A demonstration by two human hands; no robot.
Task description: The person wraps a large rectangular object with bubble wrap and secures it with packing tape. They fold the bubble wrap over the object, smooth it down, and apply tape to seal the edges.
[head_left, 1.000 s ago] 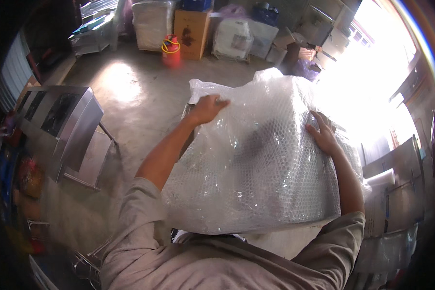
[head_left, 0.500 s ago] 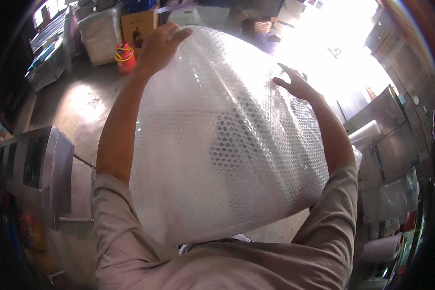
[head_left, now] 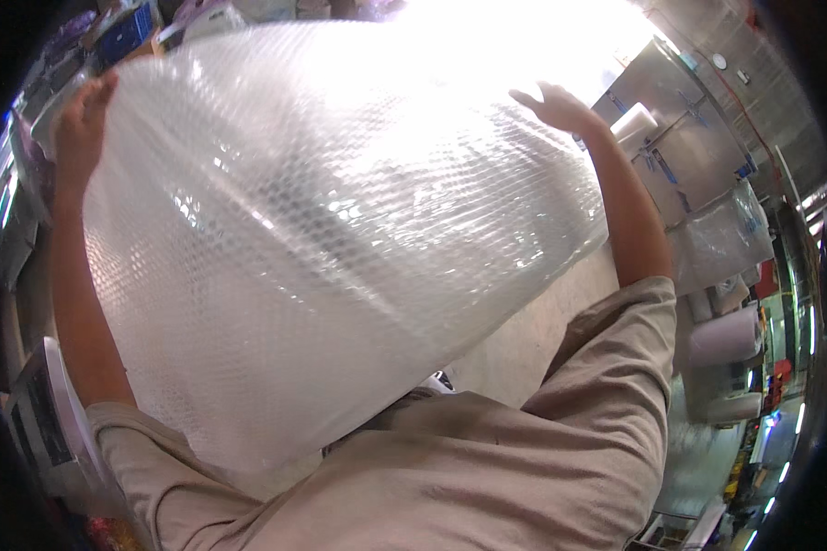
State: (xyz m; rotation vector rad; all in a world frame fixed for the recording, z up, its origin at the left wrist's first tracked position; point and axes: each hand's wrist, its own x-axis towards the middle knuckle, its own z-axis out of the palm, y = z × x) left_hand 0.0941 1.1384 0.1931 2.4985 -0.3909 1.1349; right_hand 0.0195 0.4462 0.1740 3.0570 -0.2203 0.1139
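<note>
A large sheet of clear bubble wrap (head_left: 276, 266) spreads in front of my body, creased diagonally and shining with reflections. My left hand (head_left: 84, 129) is closed on its upper left edge, arm stretched forward. At the right side my right hand (head_left: 560, 108) is at the upper edge of the sheet, its thumb standing out to the left. Strong glare washes out the wrap beside it, and the fingertips are partly lost there. The sheet hangs between both arms, its lower edge slanting across near my shirt, and covers most of what lies behind it.
Wrapped metal panels (head_left: 721, 230) and a white roll (head_left: 634, 124) stand to the right. Further down are a pinkish roll (head_left: 726, 335) and a paler roll (head_left: 735, 407). A metal-cased appliance (head_left: 60, 422) stands low at the left. A blue crate (head_left: 124, 37) is at the far left.
My left hand has swung out to the left and slightly down, spreading the bubble wrap wider. The view has turned to the right, and the red gas cylinder is out of sight.
</note>
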